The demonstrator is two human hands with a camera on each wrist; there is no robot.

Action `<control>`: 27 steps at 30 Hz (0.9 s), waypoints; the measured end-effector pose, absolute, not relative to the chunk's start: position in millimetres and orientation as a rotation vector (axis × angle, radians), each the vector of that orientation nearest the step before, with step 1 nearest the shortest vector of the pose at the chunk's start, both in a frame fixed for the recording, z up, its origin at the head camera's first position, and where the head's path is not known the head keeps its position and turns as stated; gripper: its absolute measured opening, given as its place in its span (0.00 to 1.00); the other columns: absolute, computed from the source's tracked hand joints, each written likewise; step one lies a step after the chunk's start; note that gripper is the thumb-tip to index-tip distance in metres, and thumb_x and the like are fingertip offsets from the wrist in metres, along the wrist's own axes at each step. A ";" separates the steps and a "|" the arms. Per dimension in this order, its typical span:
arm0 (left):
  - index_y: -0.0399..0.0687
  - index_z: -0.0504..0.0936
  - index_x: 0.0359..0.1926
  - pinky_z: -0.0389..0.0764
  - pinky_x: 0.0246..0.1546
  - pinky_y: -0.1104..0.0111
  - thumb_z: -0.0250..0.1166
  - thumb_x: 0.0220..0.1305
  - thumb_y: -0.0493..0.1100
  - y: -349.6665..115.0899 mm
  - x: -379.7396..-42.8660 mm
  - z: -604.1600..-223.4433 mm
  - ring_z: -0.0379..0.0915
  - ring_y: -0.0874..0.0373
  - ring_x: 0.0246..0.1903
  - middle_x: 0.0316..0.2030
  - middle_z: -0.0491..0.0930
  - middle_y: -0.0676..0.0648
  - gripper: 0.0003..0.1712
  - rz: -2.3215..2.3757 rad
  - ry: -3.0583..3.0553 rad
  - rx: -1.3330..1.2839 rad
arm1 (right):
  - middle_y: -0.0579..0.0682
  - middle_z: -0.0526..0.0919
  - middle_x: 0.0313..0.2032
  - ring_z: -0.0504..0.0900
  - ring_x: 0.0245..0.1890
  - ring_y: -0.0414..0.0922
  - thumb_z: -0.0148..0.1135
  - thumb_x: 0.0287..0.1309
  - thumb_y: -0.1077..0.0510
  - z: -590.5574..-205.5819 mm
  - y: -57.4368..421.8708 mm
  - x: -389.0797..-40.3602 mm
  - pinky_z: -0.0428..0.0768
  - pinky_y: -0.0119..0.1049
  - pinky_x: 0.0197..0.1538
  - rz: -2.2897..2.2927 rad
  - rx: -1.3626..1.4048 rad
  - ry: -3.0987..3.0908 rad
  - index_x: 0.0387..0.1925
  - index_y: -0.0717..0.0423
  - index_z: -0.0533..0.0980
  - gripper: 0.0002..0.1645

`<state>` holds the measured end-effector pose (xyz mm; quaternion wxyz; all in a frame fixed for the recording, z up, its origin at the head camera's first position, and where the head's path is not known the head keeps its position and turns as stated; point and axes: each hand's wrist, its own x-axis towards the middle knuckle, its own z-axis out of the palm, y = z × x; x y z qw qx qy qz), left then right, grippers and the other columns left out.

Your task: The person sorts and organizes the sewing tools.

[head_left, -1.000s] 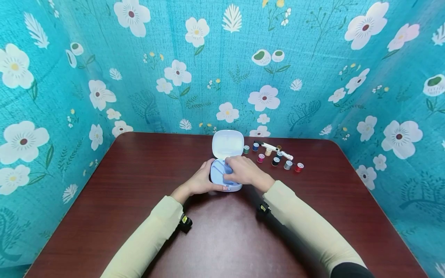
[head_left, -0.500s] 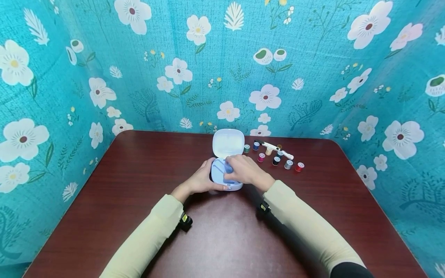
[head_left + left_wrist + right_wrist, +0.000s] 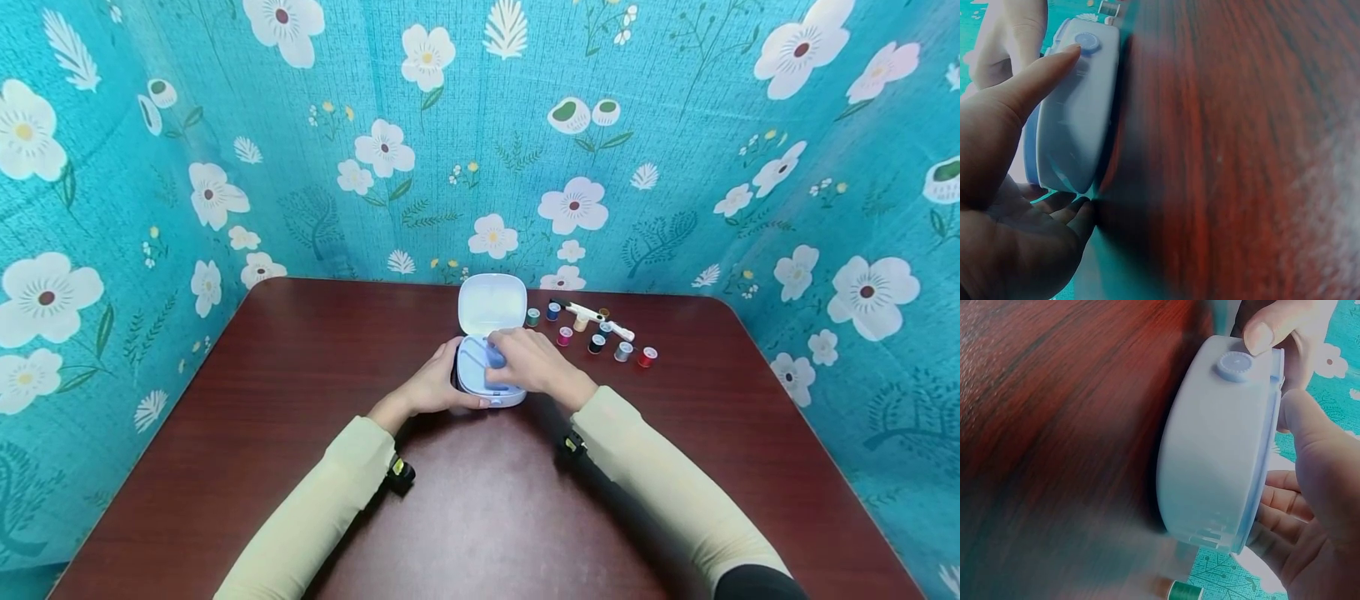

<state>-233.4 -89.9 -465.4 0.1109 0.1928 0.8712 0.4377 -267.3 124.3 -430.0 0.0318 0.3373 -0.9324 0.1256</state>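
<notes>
A small pale-blue sewing box [image 3: 512, 399] stands on the table with its white lid [image 3: 492, 303] raised at the back. My left hand [image 3: 435, 386] grips the box's left side, its thumb along the front near the round catch [image 3: 1087, 43]. A light-blue inner tray [image 3: 470, 365] sits inside, at the level of the rim. From the right, my right hand [image 3: 534, 360] reaches over the tray and grips it, thumb toward the front and fingers toward the back. In the right wrist view those fingers [image 3: 1285, 503] are partly hidden behind the box's rim.
Right of the box stand several thread spools, among them a green spool [image 3: 532, 317], a pink spool [image 3: 565, 336], a black spool [image 3: 596, 343] and a red spool [image 3: 647, 357]. Slender white tools [image 3: 585, 312] lie among them. A floral curtain [image 3: 345, 225] hangs behind the table [image 3: 330, 333].
My left thumb has drawn back slightly to the left, so more of the front catch shows. Both hands otherwise stay at the box, and the view has shifted a little.
</notes>
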 end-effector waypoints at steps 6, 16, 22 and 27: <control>0.43 0.50 0.79 0.64 0.69 0.53 0.84 0.47 0.53 -89.9 -232.6 -464.1 0.62 0.48 0.67 0.69 0.62 0.39 0.68 1.291 2.564 0.584 | 0.44 0.71 0.21 0.70 0.21 0.42 0.69 0.54 0.45 -429.0 125.6 -266.9 0.64 0.34 0.22 0.395 1.034 -2.863 0.40 0.54 0.79 0.19; 0.45 0.48 0.80 0.63 0.70 0.54 0.84 0.47 0.56 -90.3 -234.1 -466.7 0.60 0.50 0.68 0.70 0.60 0.40 0.70 1.296 2.542 0.568 | 0.45 0.71 0.21 0.71 0.21 0.42 0.69 0.55 0.47 -423.1 127.7 -265.4 0.66 0.34 0.23 0.456 1.028 -2.862 0.43 0.56 0.80 0.19; 0.46 0.49 0.80 0.63 0.70 0.54 0.83 0.49 0.56 -90.7 -233.5 -466.1 0.60 0.49 0.68 0.70 0.61 0.41 0.68 1.309 2.539 0.558 | 0.45 0.69 0.21 0.69 0.20 0.42 0.69 0.56 0.48 -420.4 129.4 -263.5 0.64 0.33 0.22 0.450 1.036 -2.851 0.42 0.57 0.80 0.19; 0.45 0.50 0.79 0.63 0.70 0.53 0.82 0.52 0.54 -90.5 -233.3 -466.2 0.60 0.48 0.68 0.70 0.61 0.39 0.64 1.312 2.547 0.565 | 0.45 0.71 0.23 0.70 0.21 0.42 0.69 0.57 0.47 -417.2 131.2 -259.8 0.65 0.33 0.23 0.427 1.035 -2.851 0.45 0.57 0.80 0.21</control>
